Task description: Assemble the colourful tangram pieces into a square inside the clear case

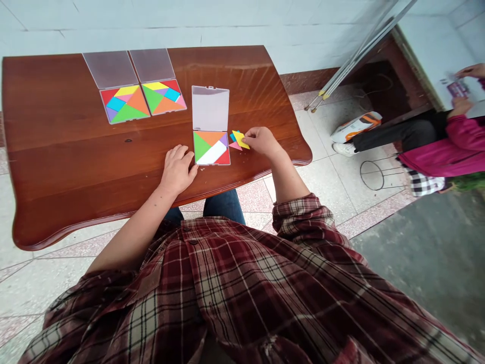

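Observation:
In front of me lies an opened tangram case (210,109) with its clear lid folded back. Green, orange, purple and red pieces sit in its tray, around a bare white strip (214,153). My left hand (177,168) rests on the table at the tray's left edge, fingers spread and holding nothing. Just right of the tray, my right hand (261,141) pinches a yellow parallelogram tangram piece (240,139) between thumb and fingers. A pink triangle (235,146) and a blue piece (232,137) lie partly under the yellow one.
Two more opened tangram cases, a left one (125,104) and a right one (163,97), hold full sets of pieces on the brown wooden table (68,162). Beyond the table's right end lean metal crutches (333,81). A person in a magenta top (464,144) sits farther right.

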A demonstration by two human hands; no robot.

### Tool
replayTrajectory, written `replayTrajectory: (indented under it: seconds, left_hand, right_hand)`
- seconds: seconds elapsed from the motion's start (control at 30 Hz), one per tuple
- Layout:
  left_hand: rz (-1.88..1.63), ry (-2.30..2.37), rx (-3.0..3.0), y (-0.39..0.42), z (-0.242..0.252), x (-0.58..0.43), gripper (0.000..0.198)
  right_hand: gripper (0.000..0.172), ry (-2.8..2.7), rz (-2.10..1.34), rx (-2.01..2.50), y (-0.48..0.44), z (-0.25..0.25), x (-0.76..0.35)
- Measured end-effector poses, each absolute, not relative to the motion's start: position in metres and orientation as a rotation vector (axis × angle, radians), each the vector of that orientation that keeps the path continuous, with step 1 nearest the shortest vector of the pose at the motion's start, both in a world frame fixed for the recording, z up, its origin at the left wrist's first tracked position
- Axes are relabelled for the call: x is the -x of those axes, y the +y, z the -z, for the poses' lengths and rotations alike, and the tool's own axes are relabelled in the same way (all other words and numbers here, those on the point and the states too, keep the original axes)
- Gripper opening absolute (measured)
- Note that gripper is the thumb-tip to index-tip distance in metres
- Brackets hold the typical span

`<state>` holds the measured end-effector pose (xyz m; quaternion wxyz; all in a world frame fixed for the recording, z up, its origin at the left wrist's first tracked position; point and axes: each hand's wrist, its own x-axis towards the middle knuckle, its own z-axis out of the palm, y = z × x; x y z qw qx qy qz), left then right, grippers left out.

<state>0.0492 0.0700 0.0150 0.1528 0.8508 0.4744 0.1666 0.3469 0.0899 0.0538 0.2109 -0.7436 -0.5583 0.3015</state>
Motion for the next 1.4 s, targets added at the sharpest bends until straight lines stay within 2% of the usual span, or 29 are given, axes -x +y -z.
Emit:
replayTrajectory:
  seconds: [0.17,0.3,0.37,0.5,0.67,0.8,1.0,1.07,1.2,1.23,1.33,1.4]
  left_hand:
    - [-0.503,1.359,-2.434,0.070,-0.015,-0.048,0.035]
    - [-0.475,1.372,-2.441,0.070,-0.015,-0.048,0.036]
    - [-0.476,1.371,-2.435,0.070,-0.015,-0.048,0.036]
    - [-0.487,1.370,-2.443,0.070,-0.013,-0.048,0.038]
    - [-0.484,1.343,-2.463,0.069,-0.012,-0.048,0.043]
    - [-0.483,1.326,-2.437,0.068,-0.014,-0.049,0.042]
    - [-0.508,1.248,-2.418,0.068,-0.015,-0.050,0.042]
    - [-0.486,1.226,-2.430,0.068,-0.016,-0.051,0.043]
    - [-0.463,1.216,-2.438,0.067,-0.017,-0.051,0.043]
    - [-0.468,1.215,-2.437,0.067,-0.017,-0.052,0.043]
    - [-0.486,1.205,-2.437,0.068,-0.014,-0.052,0.043]
    - [-0.493,1.197,-2.445,0.069,-0.012,-0.052,0.043]
  right_hand:
    - [0.015,-1.470,-0.845,2.156,0.088,-0.046,-0.349]
    - [0.004,-1.523,-0.618,2.213,0.087,-0.048,-0.342]
    - [0.009,-1.611,-0.559,2.143,0.087,-0.051,-0.330]
    - [0.017,-1.830,-0.685,1.922,0.092,-0.053,-0.286]
    - [0.018,-1.869,-0.768,2.017,0.095,-0.053,-0.242]
    - [0.019,-1.599,-0.917,2.054,0.087,-0.050,-0.237]
    - [0.042,-0.820,-1.328,1.644,0.067,-0.045,-0.227]
    - [0.040,-0.623,-1.402,1.542,0.062,-0.047,-0.223]
    - [0.015,-0.406,-1.499,1.381,0.058,-0.054,-0.222]
    - [0.013,-0.365,-1.524,1.352,0.057,-0.056,-0.223]
    - [0.022,-0.250,-1.567,1.310,0.058,-0.059,-0.225]
    - [0.021,-0.247,-1.562,1.318,0.059,-0.059,-0.224]
